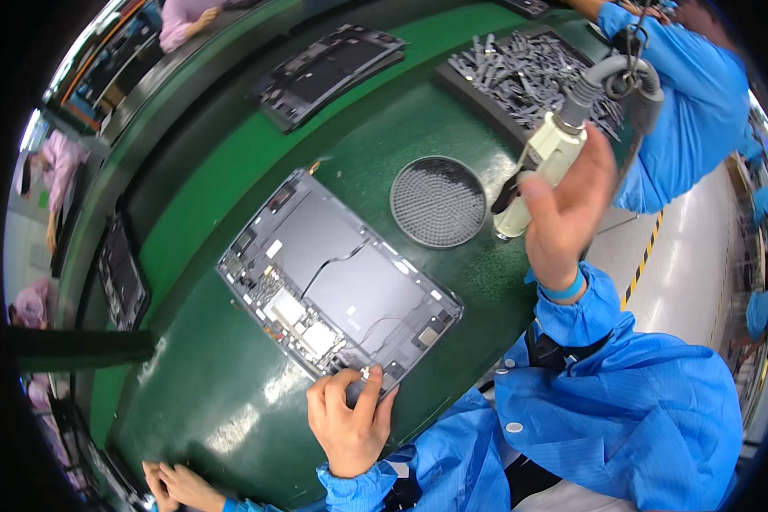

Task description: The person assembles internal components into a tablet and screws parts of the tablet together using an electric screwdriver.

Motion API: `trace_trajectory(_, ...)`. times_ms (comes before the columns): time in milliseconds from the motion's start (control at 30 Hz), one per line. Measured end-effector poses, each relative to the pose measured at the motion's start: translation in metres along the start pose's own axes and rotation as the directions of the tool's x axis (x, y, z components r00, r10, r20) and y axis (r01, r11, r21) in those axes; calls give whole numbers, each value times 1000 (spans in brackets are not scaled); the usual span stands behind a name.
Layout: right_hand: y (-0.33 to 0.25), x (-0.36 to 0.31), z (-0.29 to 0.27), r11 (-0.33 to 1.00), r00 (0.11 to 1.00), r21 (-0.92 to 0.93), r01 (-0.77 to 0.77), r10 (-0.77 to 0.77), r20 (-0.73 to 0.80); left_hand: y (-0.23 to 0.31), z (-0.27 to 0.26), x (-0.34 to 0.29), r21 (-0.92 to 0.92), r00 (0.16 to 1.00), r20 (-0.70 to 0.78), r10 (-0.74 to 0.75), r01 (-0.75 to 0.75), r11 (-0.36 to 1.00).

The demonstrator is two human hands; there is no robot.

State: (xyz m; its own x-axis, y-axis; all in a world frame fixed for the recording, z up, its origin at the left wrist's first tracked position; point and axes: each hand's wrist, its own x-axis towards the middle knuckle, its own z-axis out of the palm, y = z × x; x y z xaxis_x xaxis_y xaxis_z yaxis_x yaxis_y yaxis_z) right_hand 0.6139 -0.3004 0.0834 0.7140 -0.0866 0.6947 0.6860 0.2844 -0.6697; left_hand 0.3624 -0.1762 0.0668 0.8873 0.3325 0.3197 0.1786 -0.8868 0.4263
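Note:
An opened tablet (358, 286) lies slanted on the green work surface, its grey inner shell and circuit board facing up. At its near corner, my left hand (350, 418) is closed over the edge, fingertips pressed on the corner among small parts. A cream-coloured electric screwdriver (548, 162) hangs at the right from a grey cable and hook, tip down. Beside it my right hand (565, 213) is raised, thumb apart from the other fingers, which are smeared by motion; the thumb overlaps the tool's black lever. Whether the hand touches the tool is hard to tell.
A round grey textured dish (439, 202) stands between tablet and screwdriver. Behind it, a dark tray (520, 81) holds many small grey parts. More opened tablets (328, 72) lie on the green belt. A co-worker's blue sleeve (683, 111) is far right; another person's hands (179, 486) are lower left.

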Motion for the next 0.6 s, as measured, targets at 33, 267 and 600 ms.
trace_trajectory(33, 7, 9, -16, 985, 955, -116, -126, 152, 256, -1, 0, 1, 10, 1000, 7, -7, 7, 1000)
trace_trajectory(267, 5, 26, -9, 764, 660, -22, -645, 572, 487, 0, 6, 0, -4, 999, -8, -31, 31, 1000)
trace_trajectory(600, 23, 8, 10, 791, 766, 127, -598, 517, 382, -11, 12, -7, -18, 998, -54, -11, 10, 1000)
